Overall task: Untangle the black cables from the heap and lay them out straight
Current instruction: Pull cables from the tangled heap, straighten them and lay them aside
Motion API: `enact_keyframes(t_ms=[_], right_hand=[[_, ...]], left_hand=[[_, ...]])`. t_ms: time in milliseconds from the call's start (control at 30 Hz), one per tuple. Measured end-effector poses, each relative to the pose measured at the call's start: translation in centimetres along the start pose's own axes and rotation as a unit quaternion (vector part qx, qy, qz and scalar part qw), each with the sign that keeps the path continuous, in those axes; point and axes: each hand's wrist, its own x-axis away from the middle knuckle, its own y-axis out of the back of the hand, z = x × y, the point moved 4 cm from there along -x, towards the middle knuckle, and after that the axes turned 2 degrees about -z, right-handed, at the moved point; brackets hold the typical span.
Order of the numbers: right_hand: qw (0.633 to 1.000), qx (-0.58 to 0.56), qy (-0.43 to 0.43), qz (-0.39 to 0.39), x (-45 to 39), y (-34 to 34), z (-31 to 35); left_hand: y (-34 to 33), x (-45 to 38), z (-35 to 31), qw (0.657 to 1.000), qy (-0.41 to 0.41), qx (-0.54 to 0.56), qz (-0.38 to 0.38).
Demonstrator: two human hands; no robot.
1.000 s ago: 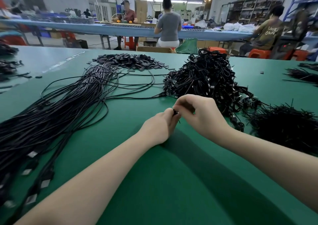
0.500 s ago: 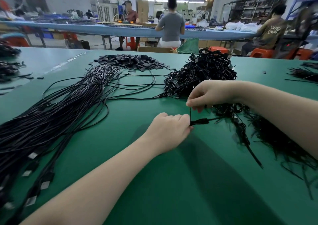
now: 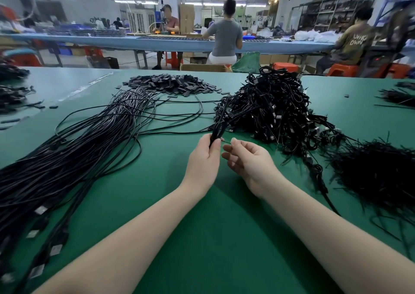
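Left hand (image 3: 203, 159) pinches a folded cable (image 3: 219, 128) — right hand (image 3: 249, 159) loose beside it.

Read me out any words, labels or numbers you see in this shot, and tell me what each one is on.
"UNK OWN": pale letters in two lines on the back of the brown shirt of a seated person at the far right; letters may be hidden in the folds.
Silver tags on the straightened cables: too blurred to read.
Cardboard boxes behind the far bench: no readable print.

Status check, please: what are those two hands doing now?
Left hand grips coiled black cable. Right hand open beside it. Tangled black cable heap just behind.
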Motion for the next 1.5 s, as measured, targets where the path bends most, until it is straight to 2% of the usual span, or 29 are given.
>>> enact_keyframes(t_ms=[200, 467, 867, 1000, 1233, 1367, 1500], right_hand=[[0.999, -0.023, 0.011, 0.033, 0.3, 0.1, -0.2], [0.999, 0.022, 0.023, 0.012, 0.4, 0.2, -0.5], [0.997, 0.050, 0.045, 0.036, 0.1, 0.2, -0.6], [0.995, 0.060, 0.077, 0.023, 0.2, 0.0, -0.7], [0.994, 0.058, 0.085, 0.033, 0.3, 0.0, -0.7], [0.994, 0.050, 0.078, 0.052, 0.4, 0.1, -0.6], [0.997, 0.022, 0.065, 0.028, 0.4, 0.2, -0.6]], left_hand=[[-0.3, -0.2, 0.3, 0.997, 0.023, 0.067, 0.024], [-0.7, -0.1, -0.1, 0.989, 0.051, 0.125, 0.060], [-1.1, -0.3, 0.3, 0.967, 0.093, 0.213, 0.104], [-1.4, -0.3, 0.3, 0.947, 0.123, 0.268, 0.124], [-1.4, -0.5, 0.7, 0.914, 0.180, 0.340, 0.129], [-1.2, -0.4, 0.8, 0.911, 0.180, 0.351, 0.121], [-1.1, -0.4, 0.6, 0.932, 0.157, 0.307, 0.108]])
